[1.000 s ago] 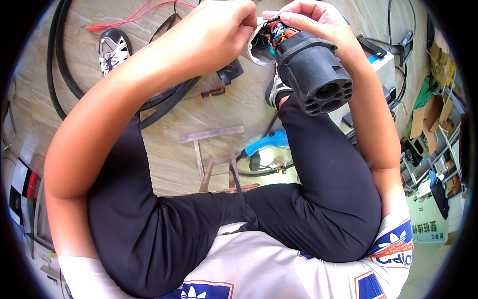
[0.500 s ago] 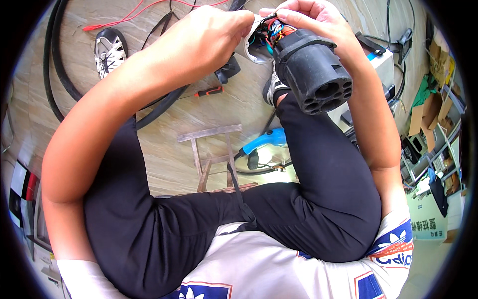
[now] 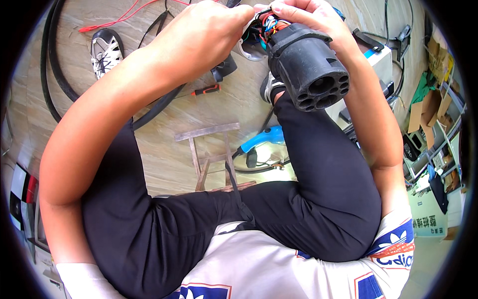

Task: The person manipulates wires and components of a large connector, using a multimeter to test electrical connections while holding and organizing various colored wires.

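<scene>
A black round charging connector head (image 3: 308,70), with several round holes in its face, hangs tilted below my hands. Multicoloured wires (image 3: 271,25) come out of its back. Behind them is part of a white housing (image 3: 250,52). My right hand (image 3: 311,17) is closed above the connector, thumb and fingertips pinching a thin black wire (image 3: 264,12). My left hand (image 3: 214,30) is closed too, its fingertips close to that wire's other side. The back of the left hand hides what is in its fingers.
On the floor lie a red-and-black screwdriver (image 3: 206,89), a thick black cable (image 3: 162,107), red test leads (image 3: 117,21) and a blue charging gun (image 3: 266,138). A small wooden stool (image 3: 206,132) stands between my legs. Right are a white box (image 3: 382,65), cardboard (image 3: 424,110) and shelving.
Both hands and the connector have shifted slightly up and left, partly with the whole view. Less of the white housing shows. The black wire between the fingertips is at a different angle.
</scene>
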### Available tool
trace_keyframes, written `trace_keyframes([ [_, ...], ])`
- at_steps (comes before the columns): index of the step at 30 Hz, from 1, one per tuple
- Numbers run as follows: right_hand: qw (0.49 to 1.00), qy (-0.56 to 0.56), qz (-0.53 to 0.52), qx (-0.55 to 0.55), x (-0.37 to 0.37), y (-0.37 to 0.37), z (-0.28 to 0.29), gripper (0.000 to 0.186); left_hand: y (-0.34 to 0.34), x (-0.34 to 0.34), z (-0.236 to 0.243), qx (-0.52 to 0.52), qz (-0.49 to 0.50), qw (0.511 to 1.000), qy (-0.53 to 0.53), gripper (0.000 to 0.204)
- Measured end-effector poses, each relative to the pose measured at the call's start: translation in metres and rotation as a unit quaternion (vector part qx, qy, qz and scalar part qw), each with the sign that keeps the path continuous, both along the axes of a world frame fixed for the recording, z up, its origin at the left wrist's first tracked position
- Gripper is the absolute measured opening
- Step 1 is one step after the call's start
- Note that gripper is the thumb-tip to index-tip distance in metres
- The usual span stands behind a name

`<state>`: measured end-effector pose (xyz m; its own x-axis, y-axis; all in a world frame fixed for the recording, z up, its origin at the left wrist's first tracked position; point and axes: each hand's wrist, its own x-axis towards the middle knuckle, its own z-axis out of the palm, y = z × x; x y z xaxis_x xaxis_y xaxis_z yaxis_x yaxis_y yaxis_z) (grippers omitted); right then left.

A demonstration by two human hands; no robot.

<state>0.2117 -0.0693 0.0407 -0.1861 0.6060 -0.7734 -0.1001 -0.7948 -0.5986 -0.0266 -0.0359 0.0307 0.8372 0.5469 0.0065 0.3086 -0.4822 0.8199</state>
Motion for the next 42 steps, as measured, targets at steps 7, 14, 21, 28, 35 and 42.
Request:
trace_keyframes([
  [7, 1.000, 0.020, -0.010, 0.002, 0.001, -0.001, -0.001, 0.022, 0.002, 0.001, -0.007, 0.045, -0.005, 0.999, 0.004, 0.012],
  [14, 1.000, 0.008, -0.004, 0.008, -0.003, 0.001, 0.000, 0.019, 0.006, -0.001, -0.005, 0.042, -0.014, 0.999, 0.012, 0.013],
  [21, 0.997, 0.038, 0.031, 0.058, 0.002, 0.006, -0.001, 0.020, 0.026, -0.001, 0.011, -0.067, -0.025, 0.996, 0.054, 0.014],
  [28, 0.993, -0.008, 0.113, 0.026, 0.003, 0.015, -0.007, 0.016, 0.062, -0.076, -0.087, -0.106, 0.105, 0.958, 0.244, 0.026],
  [35, 0.984, 0.022, 0.082, 0.158, 0.006, -0.001, -0.028, 0.009, 0.027, -0.118, -0.158, 0.001, 0.114, 0.914, 0.389, 0.043],
  [42, 0.984, 0.069, 0.023, 0.163, 0.007, -0.011, -0.030, 0.007, 0.028, -0.111, -0.166, 0.050, 0.085, 0.884, 0.457, 0.054],
])
